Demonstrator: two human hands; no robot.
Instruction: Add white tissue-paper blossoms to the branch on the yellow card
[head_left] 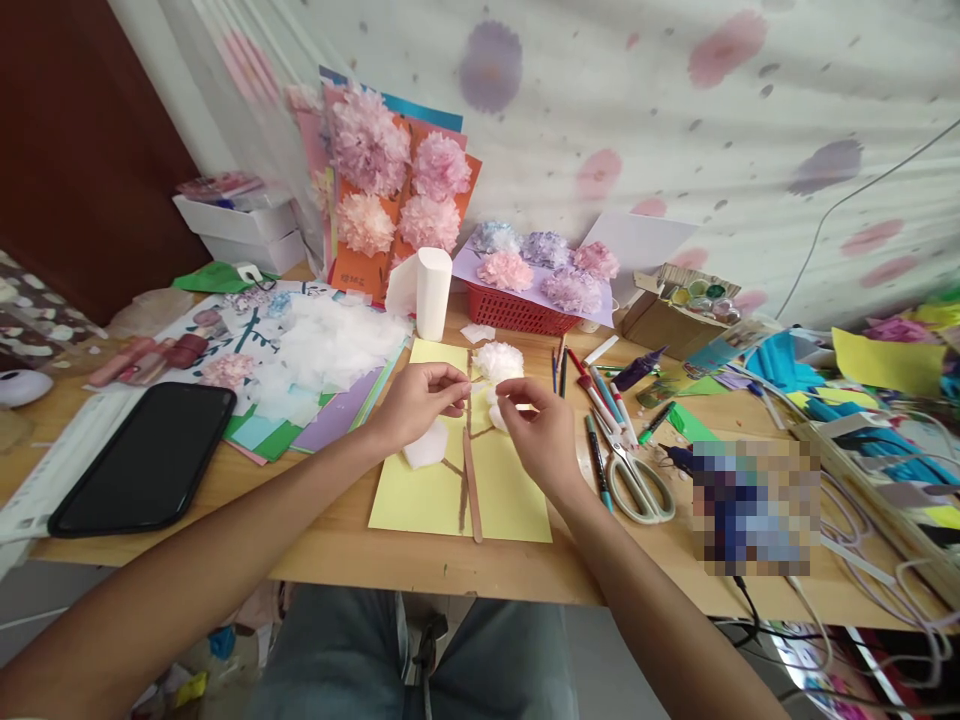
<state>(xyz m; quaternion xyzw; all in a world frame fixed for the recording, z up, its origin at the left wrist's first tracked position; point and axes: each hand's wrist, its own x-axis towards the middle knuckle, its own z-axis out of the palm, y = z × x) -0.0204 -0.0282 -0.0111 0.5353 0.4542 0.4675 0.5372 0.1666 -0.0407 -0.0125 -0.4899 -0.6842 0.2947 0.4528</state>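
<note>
My left hand hovers over a yellow paper sheet, thumb and fingers pinched together. Opposite it, my right hand is pinched too, a short gap from the left. Whatever lies between the fingertips is too small to make out. Brown branch lines are drawn on the sheet, and a brown wooden stick rests along the trunk line. At the sheet's top sits a fluffy white paper flower. A flat white paper piece lies below my left hand; another white piece is partly hidden by my right.
Scissors, pens and markers lie right of the sheet. A blurred-out object with cables is further right. White tissue pieces and a black phone are at left. Behind stand a white roll and a red basket.
</note>
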